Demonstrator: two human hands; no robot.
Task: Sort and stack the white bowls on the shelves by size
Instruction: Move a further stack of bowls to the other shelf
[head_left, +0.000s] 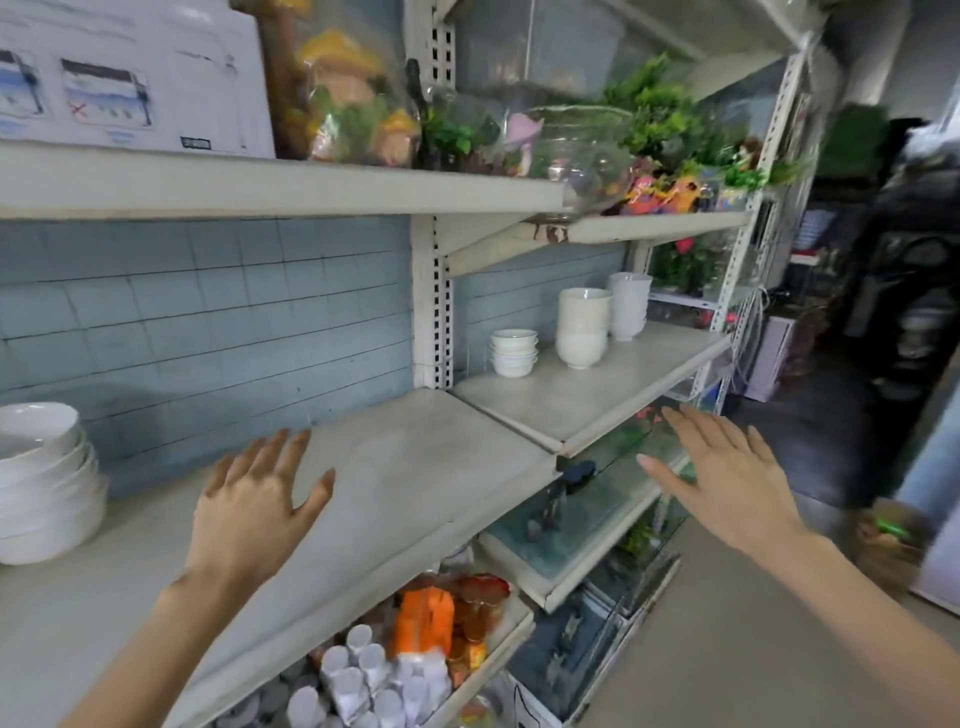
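Head view: you face two middle shelves that meet at a white upright (431, 312). Your left hand (254, 499) is over the front part of the left shelf (415, 467), back up, fingers straight and spread. Its grip is wide and holds nothing; whether it touches the shelf you cannot tell. Your right hand (727, 478) is out past the front edge of the right shelf (597, 400), palm down, fingers straight. That grip is wide too and holds nothing.

The white bowls stand in four stacks. The wide bowls (47, 483) sit at the far left end of the left shelf, near the tiled wall (208, 312), partly cut by the frame edge. On the right shelf, the small bowls (514, 352) stand at the back left corner, just beside the upright. The deep bowls (583, 327) stand just to their right. The rear stack (629, 305) stands behind those, toward the back right corner. Both hands are well apart from every stack.

On the top shelf (311, 182) a white box (130, 73) stands at the left end. A glass bowl (576, 150) sits near the upright, and green plants (660, 114) stand further right. Below the left shelf are white cups (363, 675) and an orange pack (423, 618). Glass tanks (566, 509) sit under the right shelf.
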